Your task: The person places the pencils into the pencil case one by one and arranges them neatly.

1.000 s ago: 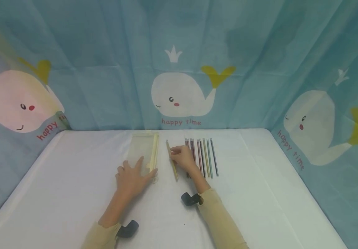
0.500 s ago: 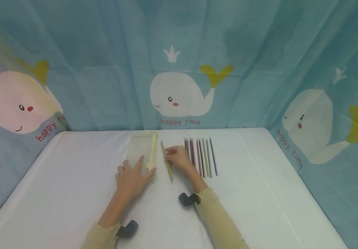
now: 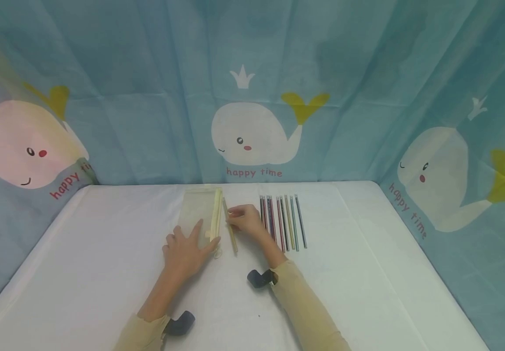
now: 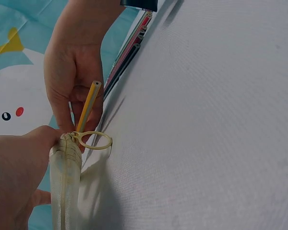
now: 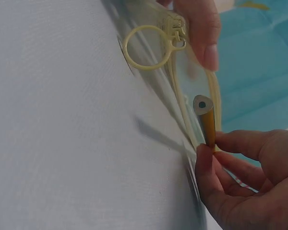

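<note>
A pale yellow, see-through zip pencil pouch (image 3: 196, 207) lies on the white table. My left hand (image 3: 186, 251) rests on it with fingers spread, its thumb at the zipper edge. Between thumb and fingertips, my right hand (image 3: 245, 219) pinches a gold unsharpened pencil (image 3: 233, 239), just right of the zipper. In the right wrist view, the pouch's mouth (image 5: 182, 100) gapes and the pencil's flat end (image 5: 202, 104) overlaps it, close to the left thumb (image 5: 211, 55). A round zip-pull ring (image 4: 110, 141) hangs at the zipper's near end in the left wrist view.
Several dark, red, gold and teal pencils (image 3: 293, 222) lie side by side on the table (image 3: 344, 273), right of my right hand. A blue curtain (image 3: 147, 131) printed with whales stands behind the table's far edge. Black wrist cameras (image 3: 181, 323) sit on both forearms.
My right hand has moved left, carrying the gold pencil from near the pencil row to beside the pouch's zipper. The left hand and pouch have stayed in place.
</note>
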{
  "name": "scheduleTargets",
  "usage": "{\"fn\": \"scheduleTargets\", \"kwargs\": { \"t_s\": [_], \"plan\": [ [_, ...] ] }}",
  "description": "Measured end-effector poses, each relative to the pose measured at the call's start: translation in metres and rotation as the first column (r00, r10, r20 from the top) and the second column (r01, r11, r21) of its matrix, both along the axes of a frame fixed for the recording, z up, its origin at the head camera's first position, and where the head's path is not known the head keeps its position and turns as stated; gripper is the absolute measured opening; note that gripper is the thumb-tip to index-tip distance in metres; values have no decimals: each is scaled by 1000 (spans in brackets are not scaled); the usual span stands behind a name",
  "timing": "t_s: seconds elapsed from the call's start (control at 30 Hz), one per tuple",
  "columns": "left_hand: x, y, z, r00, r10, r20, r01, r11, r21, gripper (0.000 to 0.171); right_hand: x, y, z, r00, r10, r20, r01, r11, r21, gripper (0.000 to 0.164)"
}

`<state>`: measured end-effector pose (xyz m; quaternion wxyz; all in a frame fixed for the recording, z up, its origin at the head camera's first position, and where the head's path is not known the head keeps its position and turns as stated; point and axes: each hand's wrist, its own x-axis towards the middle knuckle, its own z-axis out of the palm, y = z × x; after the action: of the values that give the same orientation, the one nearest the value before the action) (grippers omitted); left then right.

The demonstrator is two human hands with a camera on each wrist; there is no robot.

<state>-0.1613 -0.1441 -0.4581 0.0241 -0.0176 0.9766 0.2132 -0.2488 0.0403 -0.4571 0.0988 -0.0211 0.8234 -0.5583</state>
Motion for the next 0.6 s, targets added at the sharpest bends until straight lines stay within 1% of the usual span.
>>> {"fn": "scheduleTargets", "kwargs": {
  "t_s": [0.23,0.43,0.6],
  "plan": [
    [0,0,1,1000,2,-1,-2,1000,3,87,-2,-6,0,1000,-5,11,5,1000,-22,33],
    [0,1,1,1000,7,-3,-7,1000,10,85,-6,-11,0,1000,10,-17,-11,1000,-23,35],
    [1,1,2,1000,13,1,-13,1000,21,85,-9,-16,-1,999,7,-31,-8,1000,-27,34]
  ]
}}
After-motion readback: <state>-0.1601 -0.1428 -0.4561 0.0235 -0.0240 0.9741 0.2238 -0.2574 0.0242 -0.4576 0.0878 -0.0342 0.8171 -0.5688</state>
